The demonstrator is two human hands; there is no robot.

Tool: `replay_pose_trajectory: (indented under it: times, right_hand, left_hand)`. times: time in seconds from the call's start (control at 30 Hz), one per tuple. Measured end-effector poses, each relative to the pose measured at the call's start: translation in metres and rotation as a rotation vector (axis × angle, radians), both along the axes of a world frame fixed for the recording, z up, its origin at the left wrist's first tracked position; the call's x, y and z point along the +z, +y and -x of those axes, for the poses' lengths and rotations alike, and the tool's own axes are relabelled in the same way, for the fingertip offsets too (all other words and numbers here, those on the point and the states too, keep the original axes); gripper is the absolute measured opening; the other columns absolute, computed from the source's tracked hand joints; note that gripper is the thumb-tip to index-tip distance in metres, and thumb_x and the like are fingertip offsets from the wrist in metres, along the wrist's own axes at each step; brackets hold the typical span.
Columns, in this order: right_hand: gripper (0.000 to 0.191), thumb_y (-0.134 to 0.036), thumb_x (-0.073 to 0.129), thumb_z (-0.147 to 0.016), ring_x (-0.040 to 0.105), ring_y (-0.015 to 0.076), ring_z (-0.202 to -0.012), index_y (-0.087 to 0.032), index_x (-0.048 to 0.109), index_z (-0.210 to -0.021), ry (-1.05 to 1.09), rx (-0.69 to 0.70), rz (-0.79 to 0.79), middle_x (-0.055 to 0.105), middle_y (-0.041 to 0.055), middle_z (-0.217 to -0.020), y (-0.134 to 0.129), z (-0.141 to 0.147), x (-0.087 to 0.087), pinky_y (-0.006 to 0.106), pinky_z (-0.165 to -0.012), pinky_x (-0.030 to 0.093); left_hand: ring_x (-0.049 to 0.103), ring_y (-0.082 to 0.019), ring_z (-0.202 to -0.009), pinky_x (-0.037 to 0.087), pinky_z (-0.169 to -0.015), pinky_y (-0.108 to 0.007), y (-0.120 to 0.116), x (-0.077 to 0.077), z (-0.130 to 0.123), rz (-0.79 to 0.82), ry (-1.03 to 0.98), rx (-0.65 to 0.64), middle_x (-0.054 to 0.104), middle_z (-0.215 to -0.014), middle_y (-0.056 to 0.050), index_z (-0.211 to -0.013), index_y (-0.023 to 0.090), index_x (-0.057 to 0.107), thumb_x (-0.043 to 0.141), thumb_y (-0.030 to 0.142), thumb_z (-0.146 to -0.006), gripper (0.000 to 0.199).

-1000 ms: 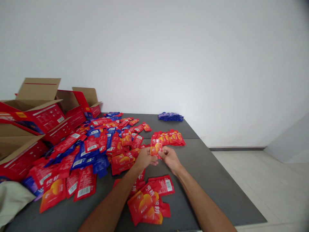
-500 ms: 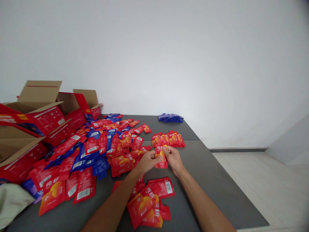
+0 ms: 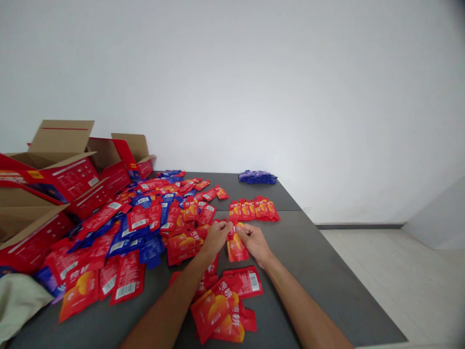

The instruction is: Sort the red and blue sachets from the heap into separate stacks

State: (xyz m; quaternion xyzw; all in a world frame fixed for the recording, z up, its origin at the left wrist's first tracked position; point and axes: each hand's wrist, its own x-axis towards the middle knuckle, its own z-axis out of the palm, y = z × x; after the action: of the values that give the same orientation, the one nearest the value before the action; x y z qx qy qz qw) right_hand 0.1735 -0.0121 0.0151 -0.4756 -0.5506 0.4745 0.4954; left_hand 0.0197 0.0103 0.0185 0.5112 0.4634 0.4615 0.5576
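We pinch one red pouch [image 3: 237, 248] by its upper end, the fingers [image 3: 250, 229] of our left hand [image 3: 217, 238] and right hand [image 3: 257, 245] both closed on it. Just beyond the fingers, at least four overlapping pouches [image 3: 254, 209] line the surface [image 3: 286, 242]; farther, one blue stack [image 3: 257, 178]. Left of them spreads a pile [image 3: 138, 218] too jumbled to count; nearer us, at least four loose pouches [image 3: 214, 306].

A single head-worn camera looks forward and down across the dark gray surface [image 3: 301, 271] toward the white wall [image 3: 254, 97], with the left hand [image 3: 218, 236] and right hand [image 3: 255, 241] at arm's length, cartons [image 3: 76, 178] far left, floor [image 3: 392, 281] right.
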Motion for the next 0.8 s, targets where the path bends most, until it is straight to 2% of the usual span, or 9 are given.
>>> replay_pose_trajectory:
  times: [0.13, 0.2, 0.33, 0.4, 0.53, 0.6, 0.7, 0.8]
  right_hand:
    - [0.050, -0.067, 0.062, -0.080, 0.044, 0.0115, -0.056, -0.018, 0.057, -0.072, 0.074, -0.127, -0.023, 0.057, -0.0015, -0.066, 0.006, -0.007, -0.004, 0.023, -0.051, 0.035]
    - [0.049, -0.067, 0.062, -0.079, 0.047, 0.0125, -0.057, -0.018, 0.059, -0.076, 0.101, -0.178, -0.033, 0.059, -0.0006, -0.067, 0.008, -0.011, -0.004, 0.024, -0.052, 0.037]
    - [0.046, -0.061, 0.068, -0.076, 0.048, 0.0126, -0.055, -0.019, 0.059, -0.094, 0.098, -0.283, -0.014, 0.058, -0.0023, -0.065, 0.013, -0.015, -0.005, 0.024, -0.053, 0.039]
    - [0.047, -0.054, 0.071, -0.076, 0.051, 0.0125, -0.057, -0.019, 0.056, -0.103, 0.076, -0.284, -0.025, 0.060, -0.0027, -0.068, 0.016, -0.017, -0.008, 0.024, -0.056, 0.042]
    - [0.046, -0.039, 0.069, -0.075, 0.062, 0.0162, -0.077, -0.018, 0.054, -0.114, -0.033, -0.231, -0.143, 0.068, 0.0051, -0.093, 0.024, -0.024, -0.019, 0.029, -0.071, 0.050]
    - [0.047, -0.032, 0.066, -0.075, 0.063, 0.0182, -0.085, -0.018, 0.056, -0.118, -0.139, -0.256, -0.178, 0.068, 0.0077, -0.102, 0.030, -0.030, -0.025, 0.031, -0.076, 0.051]
    - [0.049, -0.028, 0.062, -0.075, 0.063, 0.0203, -0.085, -0.015, 0.060, -0.122, -0.304, -0.338, -0.160, 0.068, 0.0096, -0.104, 0.037, -0.044, -0.030, 0.034, -0.079, 0.052]
    - [0.050, -0.028, 0.059, -0.077, 0.064, 0.0229, -0.087, -0.013, 0.062, -0.125, -0.436, -0.409, -0.159, 0.069, 0.0125, -0.107, 0.042, -0.058, -0.030, 0.038, -0.085, 0.051]
  left_hand:
    - [0.057, -0.012, -0.052, 0.043, -0.048, -0.022, -0.005, -0.005, -0.006, 0.052, 0.016, -0.190, 0.064, -0.064, 0.001, -0.074, 0.016, 0.059, 0.074, 0.037, -0.068, 0.027]
    - [0.059, -0.012, -0.051, 0.046, -0.047, -0.023, -0.004, -0.010, -0.009, 0.070, 0.004, -0.221, 0.067, -0.068, -0.001, -0.077, 0.016, 0.059, 0.074, 0.030, -0.066, 0.023]
    - [0.061, -0.012, -0.053, 0.050, -0.049, -0.024, 0.008, -0.015, -0.013, 0.035, -0.029, -0.111, 0.068, -0.072, -0.003, -0.081, 0.015, 0.060, 0.074, 0.024, -0.065, 0.024]
    - [0.062, -0.012, -0.055, 0.050, -0.050, -0.024, 0.018, -0.016, -0.015, 0.006, -0.048, -0.032, 0.069, -0.073, -0.004, -0.085, 0.014, 0.060, 0.074, 0.023, -0.066, 0.025]
    - [0.065, -0.014, -0.059, 0.052, -0.053, -0.024, 0.038, -0.015, -0.026, -0.022, -0.053, 0.041, 0.071, -0.078, -0.005, -0.091, 0.014, 0.060, 0.075, 0.022, -0.067, 0.029]
    - [0.065, -0.014, -0.060, 0.052, -0.055, -0.025, 0.046, -0.014, -0.037, -0.038, -0.034, 0.037, 0.071, -0.078, -0.005, -0.091, 0.014, 0.060, 0.074, 0.021, -0.067, 0.027]
    - [0.065, -0.015, -0.065, 0.053, -0.060, -0.027, 0.055, -0.010, -0.055, -0.068, 0.041, -0.026, 0.072, -0.082, -0.006, -0.091, 0.015, 0.062, 0.070, 0.020, -0.070, 0.023]
    - [0.067, -0.020, -0.084, 0.053, -0.076, -0.031, 0.060, -0.006, -0.069, -0.174, 0.221, -0.120, 0.072, -0.095, -0.007, -0.098, 0.017, 0.065, 0.069, 0.020, -0.070, 0.029]
